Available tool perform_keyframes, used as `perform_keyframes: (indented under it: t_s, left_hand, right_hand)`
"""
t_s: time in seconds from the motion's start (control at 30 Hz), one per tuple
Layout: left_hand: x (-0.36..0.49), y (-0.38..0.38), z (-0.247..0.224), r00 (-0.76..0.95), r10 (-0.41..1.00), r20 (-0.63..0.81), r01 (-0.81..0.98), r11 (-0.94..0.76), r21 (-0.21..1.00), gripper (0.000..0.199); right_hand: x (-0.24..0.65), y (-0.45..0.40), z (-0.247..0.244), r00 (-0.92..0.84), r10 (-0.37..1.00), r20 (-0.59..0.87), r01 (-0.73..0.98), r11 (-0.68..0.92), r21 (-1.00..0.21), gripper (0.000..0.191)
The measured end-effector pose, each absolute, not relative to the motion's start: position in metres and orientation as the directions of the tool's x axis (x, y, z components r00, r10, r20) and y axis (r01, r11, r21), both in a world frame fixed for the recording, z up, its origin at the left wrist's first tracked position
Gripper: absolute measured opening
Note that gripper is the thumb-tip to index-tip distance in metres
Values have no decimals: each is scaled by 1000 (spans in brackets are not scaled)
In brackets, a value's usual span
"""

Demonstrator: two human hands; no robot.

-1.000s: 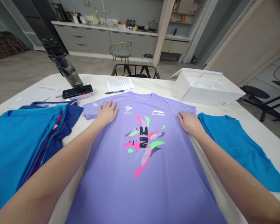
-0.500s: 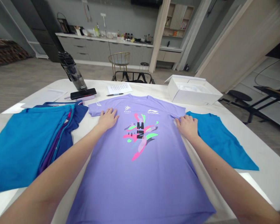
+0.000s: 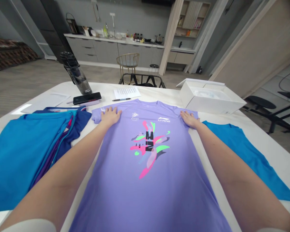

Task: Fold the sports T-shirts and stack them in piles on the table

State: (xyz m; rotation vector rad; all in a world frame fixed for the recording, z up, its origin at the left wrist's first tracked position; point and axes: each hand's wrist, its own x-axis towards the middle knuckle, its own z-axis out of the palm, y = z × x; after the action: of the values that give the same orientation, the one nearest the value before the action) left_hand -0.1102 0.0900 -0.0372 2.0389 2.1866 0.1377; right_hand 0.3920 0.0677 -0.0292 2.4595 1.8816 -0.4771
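Note:
A purple T-shirt [image 3: 145, 190] lies spread out front side up on the white table, its neckline away from me. A colourful print covers its chest, with white logos above. My left hand [image 3: 110, 116] rests flat on the sleeve and shoulder at the left, fingers spread. On the opposite sleeve my right hand [image 3: 189, 119] lies flat too, fingers stretched toward the shirt's middle. Left of the shirt is a stack of folded garments [image 3: 26, 145], bright blue on top with navy and purple beneath. A blue garment [image 3: 246, 154] lies flat to the right.
Farther back on the table [image 3: 164, 93] are a printed sheet [image 3: 127, 92], a pen [image 3: 121, 99], a black phone [image 3: 87, 98], a clear-bodied bottle-like device [image 3: 77, 75] and an open white box [image 3: 211, 98]. Chairs stand beyond, before a kitchen counter [image 3: 106, 40].
My right hand has moved up from the shirt's side onto the right sleeve and flattened. My left hand has shifted slightly outward and up on the left sleeve. The view has tilted a little.

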Motion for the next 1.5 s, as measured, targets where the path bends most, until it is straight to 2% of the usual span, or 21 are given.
perform_keyframes:
  t_s: [0.23,0.33,0.4,0.47,0.53,0.63,0.7,0.8,0.87,1.1,1.5]
  left_hand:
    - [-112,113,-38,-97,989,-111,975,116,187,81]
    - [-104,102,-37,-60,998,5,986,58,158,78]
    - [-97,91,-39,53,995,82,991,-62,118,72]
    - [-92,81,-40,165,984,61,981,-170,95,68]
    - [-86,75,-39,209,977,29,974,-211,87,66]
    - [-70,72,-33,225,971,79,968,-232,92,65]
    - [-49,68,-29,257,961,103,954,-269,133,65]
    - [-14,54,-29,303,951,63,928,-310,207,68]
    - [5,40,-33,329,943,55,920,-333,206,69]
    - [14,1,-44,343,939,-24,921,-332,205,69]
    - [-3,-70,-31,319,948,26,930,-318,186,67]
  right_hand:
    - [392,80,-35,207,961,-181,967,-230,-114,81]
    - [384,71,-36,149,988,-45,985,-152,-82,79]
    - [379,63,-37,78,997,7,994,-77,-78,76]
    - [375,60,-36,43,998,-40,997,-46,-66,75]
    - [367,60,-33,82,991,-105,996,-86,-33,76]
    - [338,65,-27,139,989,-46,990,-140,-12,77]
    - [307,66,-25,76,997,33,996,-75,-40,77]
    - [256,59,-25,-31,999,20,995,33,-98,74]
    - [231,50,-29,-59,998,24,993,61,-103,74]
    - [218,6,-43,-59,996,-63,993,52,-106,78]
    - [216,-82,-31,-11,999,-51,997,7,-74,72]
